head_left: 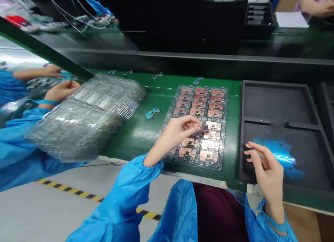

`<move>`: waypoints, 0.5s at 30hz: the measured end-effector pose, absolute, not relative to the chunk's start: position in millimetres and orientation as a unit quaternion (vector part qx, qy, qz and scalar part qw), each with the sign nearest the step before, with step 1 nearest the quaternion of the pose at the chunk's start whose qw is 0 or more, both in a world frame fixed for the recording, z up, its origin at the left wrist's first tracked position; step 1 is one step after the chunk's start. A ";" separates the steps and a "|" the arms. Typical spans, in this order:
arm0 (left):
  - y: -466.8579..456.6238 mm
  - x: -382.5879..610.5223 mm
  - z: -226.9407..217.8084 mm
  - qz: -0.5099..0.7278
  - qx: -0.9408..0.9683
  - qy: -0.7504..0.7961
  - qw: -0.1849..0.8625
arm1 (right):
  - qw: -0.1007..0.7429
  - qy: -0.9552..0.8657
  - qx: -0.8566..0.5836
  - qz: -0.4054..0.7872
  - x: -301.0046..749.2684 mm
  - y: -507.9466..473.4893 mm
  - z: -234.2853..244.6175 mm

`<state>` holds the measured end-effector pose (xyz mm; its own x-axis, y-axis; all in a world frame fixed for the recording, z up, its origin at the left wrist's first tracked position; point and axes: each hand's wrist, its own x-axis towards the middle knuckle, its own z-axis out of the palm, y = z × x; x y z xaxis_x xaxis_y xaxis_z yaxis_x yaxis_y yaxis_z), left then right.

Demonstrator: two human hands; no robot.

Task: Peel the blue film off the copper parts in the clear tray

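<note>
**Fingers pinch a small part over a tray of copper pieces**

The left hand's (174, 132) grip was pressed together, thumb and fingertips pinching a small dark part (199, 132) just above the middle rows of the clear tray (224, 130), low enough to work a single pocket. The tray lay flat on the green worktop (135, 134), its near edge close to the worktop's front lip, and copper pieces (199, 104) filled its pockets in rows. The right hand (266, 169) hovered with fingers spread and holding nothing, over the near compartment of a black foam tray (276, 102), beside a crumpled blue film (280, 155) lying in it. The two trays sat just apart, leaving a narrow green strip between. To the left, a co-worker's hand (61, 92) steadied a tilted stack of clear trays (86, 116). A loose blue tab (152, 112) lay in the open stretch between stack and tray, the widest free room on the worktop.
</note>
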<state>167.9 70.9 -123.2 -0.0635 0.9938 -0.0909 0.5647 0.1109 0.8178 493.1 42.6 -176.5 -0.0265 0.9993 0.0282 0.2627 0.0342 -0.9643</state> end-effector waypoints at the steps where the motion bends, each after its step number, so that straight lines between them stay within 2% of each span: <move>1: 68.1 163.4 -124.8 0.314 0.582 0.674 0.328 | 0.429 -0.579 -0.546 0.428 492.4 42.5 -175.6; 7: 73.7 139.5 -149.8 0.279 0.626 0.686 0.245 | 0.419 -0.586 -0.550 0.423 492.0 43.7 -174.4; 12: 72.7 142.6 -178.1 0.253 0.716 0.650 0.009 | 0.422 -0.585 -0.549 0.422 495.0 42.9 -179.7; 15: 60.0 146.7 -185.5 0.229 0.753 0.616 -0.035 | 0.418 -0.588 -0.551 0.420 495.3 42.3 -180.8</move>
